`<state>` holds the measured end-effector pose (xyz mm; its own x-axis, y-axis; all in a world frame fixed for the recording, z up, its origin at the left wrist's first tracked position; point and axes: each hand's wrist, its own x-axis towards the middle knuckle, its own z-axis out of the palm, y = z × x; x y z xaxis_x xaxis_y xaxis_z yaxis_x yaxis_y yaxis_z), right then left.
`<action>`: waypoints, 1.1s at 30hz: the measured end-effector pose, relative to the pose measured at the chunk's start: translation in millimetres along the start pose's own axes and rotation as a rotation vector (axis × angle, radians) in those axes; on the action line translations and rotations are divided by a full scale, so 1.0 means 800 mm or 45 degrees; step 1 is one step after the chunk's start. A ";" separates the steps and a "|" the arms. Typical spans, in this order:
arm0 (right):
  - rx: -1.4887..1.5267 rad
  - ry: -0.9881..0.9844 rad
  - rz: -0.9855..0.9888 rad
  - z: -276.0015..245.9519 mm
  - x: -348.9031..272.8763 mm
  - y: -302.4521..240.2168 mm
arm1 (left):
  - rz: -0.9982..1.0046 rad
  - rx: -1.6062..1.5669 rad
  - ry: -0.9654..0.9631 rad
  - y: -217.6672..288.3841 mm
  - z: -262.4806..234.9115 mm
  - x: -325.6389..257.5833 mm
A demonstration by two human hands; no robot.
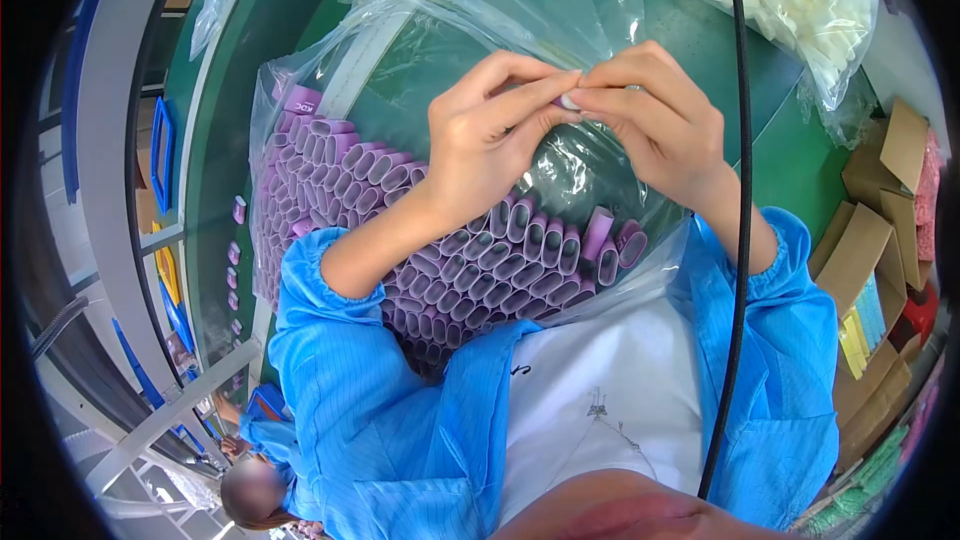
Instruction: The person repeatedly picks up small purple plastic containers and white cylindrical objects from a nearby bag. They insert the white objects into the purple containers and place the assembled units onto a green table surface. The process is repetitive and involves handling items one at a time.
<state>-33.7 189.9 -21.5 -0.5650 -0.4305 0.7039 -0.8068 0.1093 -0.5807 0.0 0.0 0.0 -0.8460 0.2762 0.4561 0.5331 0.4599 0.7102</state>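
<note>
Presently both hands, left hand (pixel 490 135) and right hand (pixel 650 120), pinch one small white oval piece (pixel 570 100) between fingertips, above a clear plastic bag (pixel 420 50) of purple oval sleeves (pixel 500 250) on the green desk (pixel 790 160). Piece mostly hidden by fingers.

A green worktable (pixel 790 155) carries everything here. Sitting on it, front and centre, is a big clear plastic bag (pixel 400 70) packed with rows of purple oval sleeves (pixel 500 250). Up at the far right lies a second clear bag (pixel 800 0), this one full of small white pieces. A few loose purple sleeves (pixel 236 240) lie along the left edge.
</note>
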 end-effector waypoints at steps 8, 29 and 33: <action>0.136 0.037 -0.080 -0.012 0.002 0.002 | -0.234 -0.264 -0.063 0.006 -0.009 -0.001; -0.395 0.103 0.280 -0.057 0.024 0.068 | -0.430 0.389 0.124 -0.108 -0.158 0.070; -0.866 -0.132 0.640 -0.088 0.056 0.136 | -0.982 0.346 0.019 -0.290 -0.307 0.037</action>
<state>-158.8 245.8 -24.1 -0.8920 -0.2629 0.3677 -0.4112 0.8098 -0.4185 -145.3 -305.5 -19.2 -0.9722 -0.2122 -0.0992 -0.2225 0.7048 0.6736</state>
